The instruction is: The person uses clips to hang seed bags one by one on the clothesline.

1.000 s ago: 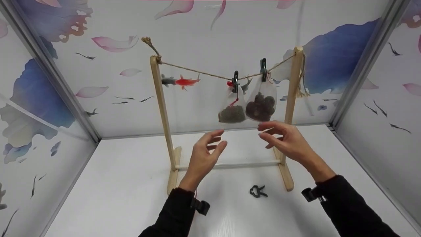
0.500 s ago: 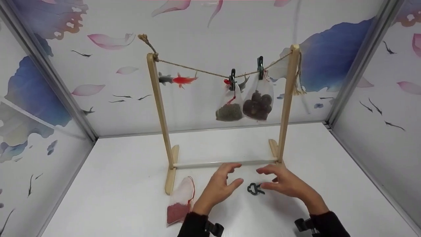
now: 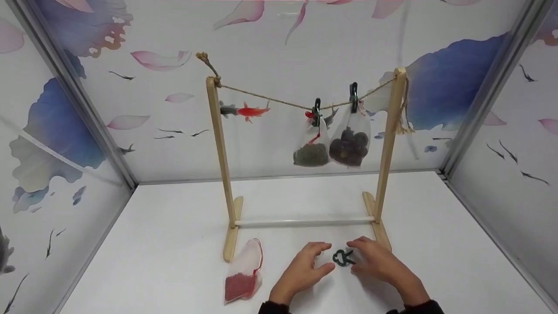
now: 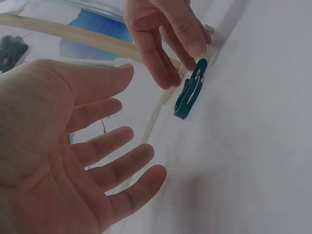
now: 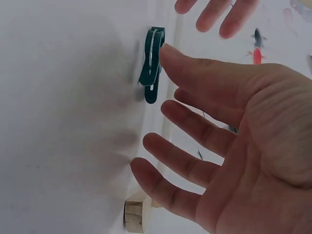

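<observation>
1. A clear mesh pouch with red grains (image 3: 242,279) lies on the white desk (image 3: 165,244), beside the foot of the wooden rack (image 3: 222,152).
2. The left hand (image 3: 301,272) is open, its fingers (image 4: 122,168) straight, holding nothing.
3. The small dark green plastic clip (image 3: 343,257) lies flat on the desk between both hands.
4. The right hand (image 3: 379,264) is open; one fingertip (image 5: 168,51) touches the clip.
5. Two pouches, one with green bits (image 3: 311,146) and one with dark balls (image 3: 350,141), hang on the string (image 3: 270,99).
</observation>
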Demonstrator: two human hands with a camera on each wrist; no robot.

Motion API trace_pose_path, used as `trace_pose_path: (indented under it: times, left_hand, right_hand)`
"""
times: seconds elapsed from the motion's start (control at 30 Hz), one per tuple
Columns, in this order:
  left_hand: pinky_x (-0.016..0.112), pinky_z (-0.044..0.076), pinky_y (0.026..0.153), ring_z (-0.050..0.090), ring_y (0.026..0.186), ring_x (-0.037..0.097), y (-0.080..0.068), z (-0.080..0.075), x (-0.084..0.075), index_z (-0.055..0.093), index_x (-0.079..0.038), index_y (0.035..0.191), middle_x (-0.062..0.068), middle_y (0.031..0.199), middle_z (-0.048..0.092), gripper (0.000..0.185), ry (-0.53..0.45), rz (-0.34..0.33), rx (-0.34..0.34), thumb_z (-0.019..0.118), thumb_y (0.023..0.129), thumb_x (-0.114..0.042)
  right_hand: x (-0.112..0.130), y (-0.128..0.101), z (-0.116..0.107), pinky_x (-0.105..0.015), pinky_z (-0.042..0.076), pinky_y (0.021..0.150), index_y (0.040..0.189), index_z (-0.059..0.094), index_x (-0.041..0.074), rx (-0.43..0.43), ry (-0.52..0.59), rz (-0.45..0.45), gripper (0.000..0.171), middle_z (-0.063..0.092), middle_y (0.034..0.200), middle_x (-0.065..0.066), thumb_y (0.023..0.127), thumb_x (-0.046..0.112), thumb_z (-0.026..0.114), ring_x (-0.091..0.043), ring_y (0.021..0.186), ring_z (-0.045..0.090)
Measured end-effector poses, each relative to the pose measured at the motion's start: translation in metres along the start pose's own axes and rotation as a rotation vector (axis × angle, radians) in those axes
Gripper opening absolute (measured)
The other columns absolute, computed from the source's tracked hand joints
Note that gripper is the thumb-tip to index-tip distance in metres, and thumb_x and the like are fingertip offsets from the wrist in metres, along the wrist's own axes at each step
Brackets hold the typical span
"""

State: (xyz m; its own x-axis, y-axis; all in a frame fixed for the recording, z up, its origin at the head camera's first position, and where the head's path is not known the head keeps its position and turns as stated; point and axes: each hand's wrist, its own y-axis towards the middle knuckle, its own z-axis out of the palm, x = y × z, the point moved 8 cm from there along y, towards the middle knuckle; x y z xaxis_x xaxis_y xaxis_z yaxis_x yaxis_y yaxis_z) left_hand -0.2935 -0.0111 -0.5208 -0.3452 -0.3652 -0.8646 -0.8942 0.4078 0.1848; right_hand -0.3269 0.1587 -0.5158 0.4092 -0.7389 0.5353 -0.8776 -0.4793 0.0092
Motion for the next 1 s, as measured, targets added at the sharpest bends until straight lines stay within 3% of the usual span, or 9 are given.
trace_pose_path:
  times: [0.2, 0.37, 0.5, 0.73, 1.0]
  left_hand:
    - [0.036, 0.048, 0.101, 0.059, 0.121, 0.026, -0.001, 0.008, 0.0, 0.063, -0.002, 0.133, 0.01, 0.131, 0.061, 0.046, 0.045, 0.013, -0.006, 0.071, 0.096, -0.027]
    - [0.036, 0.044, 0.106, 0.056, 0.124, 0.02, -0.004, 0.011, 0.004, 0.064, -0.002, 0.132, 0.01, 0.131, 0.062, 0.046, 0.103, -0.024, 0.016, 0.071, 0.095, -0.027]
    - [0.036, 0.043, 0.107, 0.056, 0.125, 0.021, -0.005, 0.011, 0.007, 0.063, 0.0, 0.132, 0.011, 0.13, 0.062, 0.046, 0.113, -0.039, 0.026, 0.071, 0.094, -0.026]
    - [0.035, 0.043, 0.106, 0.057, 0.122, 0.02, -0.004, 0.013, 0.005, 0.064, 0.003, 0.129, 0.01, 0.127, 0.063, 0.046, 0.128, -0.019, 0.032, 0.072, 0.093, -0.024]
    - [0.035, 0.044, 0.106, 0.059, 0.123, 0.019, -0.002, 0.009, 0.007, 0.064, 0.002, 0.131, 0.01, 0.128, 0.066, 0.045, 0.099, -0.034, 0.062, 0.072, 0.094, -0.022]
  right_hand:
    - [-0.009, 0.001, 0.002, -0.051, 0.051, 0.093, 0.115, 0.072, 0.0, -0.049, -0.08, 0.105, 0.049, 0.069, 0.111, -0.012, 0.07, 0.006, 0.091, -0.035, 0.106, 0.063]
    - [-0.009, 0.0, 0.002, -0.05, 0.052, 0.089, 0.106, 0.076, 0.004, -0.044, -0.113, 0.134, 0.039, 0.068, 0.102, -0.005, 0.07, 0.008, 0.092, -0.031, 0.1, 0.062]
    - [-0.005, -0.001, 0.004, -0.05, 0.052, 0.086, 0.102, 0.076, 0.003, -0.038, -0.111, 0.085, 0.035, 0.067, 0.098, -0.004, 0.071, 0.007, 0.091, -0.03, 0.096, 0.062]
    - [0.005, -0.006, 0.006, -0.047, 0.053, 0.081, 0.102, 0.075, 0.0, -0.013, -0.129, -0.08, 0.034, 0.069, 0.098, -0.005, 0.074, 0.013, 0.089, -0.029, 0.093, 0.065]
    - [0.009, -0.005, 0.012, -0.037, 0.053, 0.076, 0.103, 0.074, 0.004, 0.065, 0.011, -0.081, 0.034, 0.067, 0.095, 0.002, 0.08, 0.025, 0.086, -0.018, 0.088, 0.062]
